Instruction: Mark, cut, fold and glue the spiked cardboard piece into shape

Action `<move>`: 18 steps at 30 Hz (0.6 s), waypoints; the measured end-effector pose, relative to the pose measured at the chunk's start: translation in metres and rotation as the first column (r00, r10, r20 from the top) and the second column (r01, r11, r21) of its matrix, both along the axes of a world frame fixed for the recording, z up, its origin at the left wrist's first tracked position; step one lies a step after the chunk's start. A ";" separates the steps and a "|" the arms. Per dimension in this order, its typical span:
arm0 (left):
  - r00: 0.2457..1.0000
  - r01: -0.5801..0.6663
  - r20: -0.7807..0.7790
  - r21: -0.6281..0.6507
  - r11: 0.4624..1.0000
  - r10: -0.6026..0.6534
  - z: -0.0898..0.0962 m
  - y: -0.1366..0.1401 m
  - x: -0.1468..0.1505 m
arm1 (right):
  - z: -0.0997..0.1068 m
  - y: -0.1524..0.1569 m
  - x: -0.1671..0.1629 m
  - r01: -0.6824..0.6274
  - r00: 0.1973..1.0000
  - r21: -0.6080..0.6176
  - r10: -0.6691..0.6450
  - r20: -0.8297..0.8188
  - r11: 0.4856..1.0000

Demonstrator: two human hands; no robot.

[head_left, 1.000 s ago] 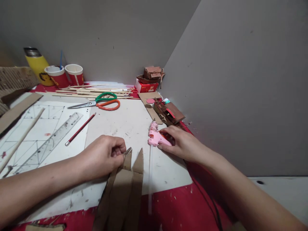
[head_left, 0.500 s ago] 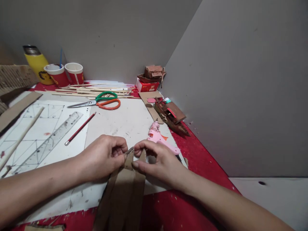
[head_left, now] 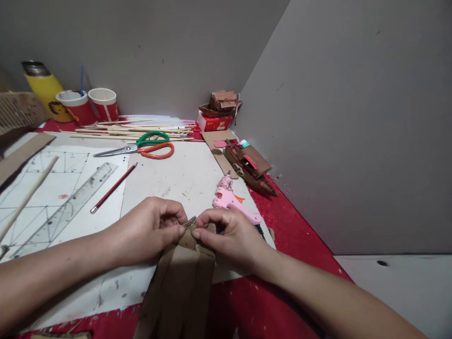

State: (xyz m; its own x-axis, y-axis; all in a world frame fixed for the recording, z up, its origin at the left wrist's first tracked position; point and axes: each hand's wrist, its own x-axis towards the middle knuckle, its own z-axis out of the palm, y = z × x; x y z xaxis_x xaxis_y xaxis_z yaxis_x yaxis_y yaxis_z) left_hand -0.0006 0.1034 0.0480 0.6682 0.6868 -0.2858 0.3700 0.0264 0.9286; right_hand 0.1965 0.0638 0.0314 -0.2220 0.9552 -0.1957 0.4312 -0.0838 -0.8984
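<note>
A brown cardboard piece [head_left: 181, 287] with narrow end flaps stretches from the bottom edge up to my hands. My left hand [head_left: 155, 230] pinches the left side of its far tip, thumb and forefinger pressed on the torn, layered edge. From the other side my right hand [head_left: 229, 235] grips the same end, its thumb lying over the cardboard and the fingers curled behind. The two sets of fingertips are a small gap apart. Just beyond my right hand lies a pink glue gun [head_left: 226, 195], nozzle pointing away.
Scissors [head_left: 137, 148], a red pencil [head_left: 113, 188] and a clear ruler [head_left: 67, 207] lie on white sheets. Wooden sticks [head_left: 141, 129], paper cups [head_left: 103, 103] and a yellow bottle [head_left: 45, 92] are behind. Cardboard model boats [head_left: 250, 167] sit by the right wall.
My right thumb has shifted slightly up and left toward the cardboard's tip, and the right flap is now mostly behind my fingers. The whole view has shifted slightly.
</note>
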 end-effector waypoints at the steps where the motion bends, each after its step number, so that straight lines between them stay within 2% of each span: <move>1: 1.000 0.008 0.004 -0.010 1.000 -0.008 -0.001 0.001 0.000 | -0.001 0.000 0.000 0.001 1.000 -0.005 -0.001 -0.001 1.000; 18: 0.999 0.049 0.021 -0.040 0.998 -0.048 -0.007 0.004 0.001 | -0.005 -0.001 0.002 -0.043 0.998 0.012 0.044 -0.048 0.999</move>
State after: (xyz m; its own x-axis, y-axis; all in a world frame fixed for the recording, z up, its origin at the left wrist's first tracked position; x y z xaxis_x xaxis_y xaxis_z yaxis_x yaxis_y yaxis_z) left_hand 0.0007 0.1073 0.0410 0.7064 0.6417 -0.2988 0.3527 0.0469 0.9345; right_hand 0.1988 0.0628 0.0268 -0.2724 0.9464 -0.1736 0.3901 -0.0564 -0.9191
